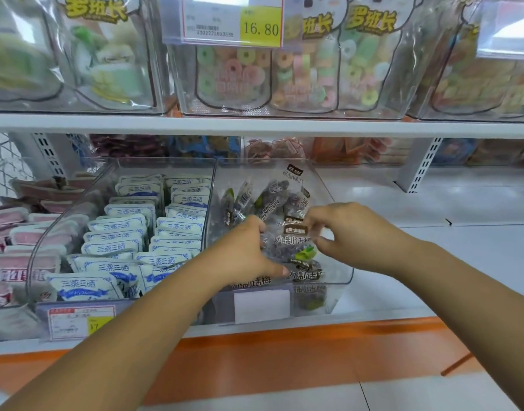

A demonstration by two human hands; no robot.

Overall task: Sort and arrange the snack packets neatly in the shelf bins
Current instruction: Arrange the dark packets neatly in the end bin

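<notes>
At the shelf's left edge lie pink packets [26, 235], stacked flat and too overlapped to count. Beside them one clear bin [43, 241] holds white-and-blue packets [115, 226] in two columns running front to back, well over a dozen, each with its long axis across the bin and its print facing up and forward. A price label [77, 321] sits on that bin's front edge.

A second clear bin [342, 272], touching the first, holds dark plum packets [255, 200]. At least six show. The back ones lean at mixed angles, some with print sideways or upside down.

Two bare hands reach into this bin. The left hand [249, 250] curls its fingers round the left edge of the topmost plum packet [290, 241], thumb along the front. The right hand [343, 232] pinches that packet's upper right corner in a narrow grip. The packet lies near the bin's front edge, long axis left to right, print upright towards the person.

To the right the white shelf [432, 203] continues
</notes>
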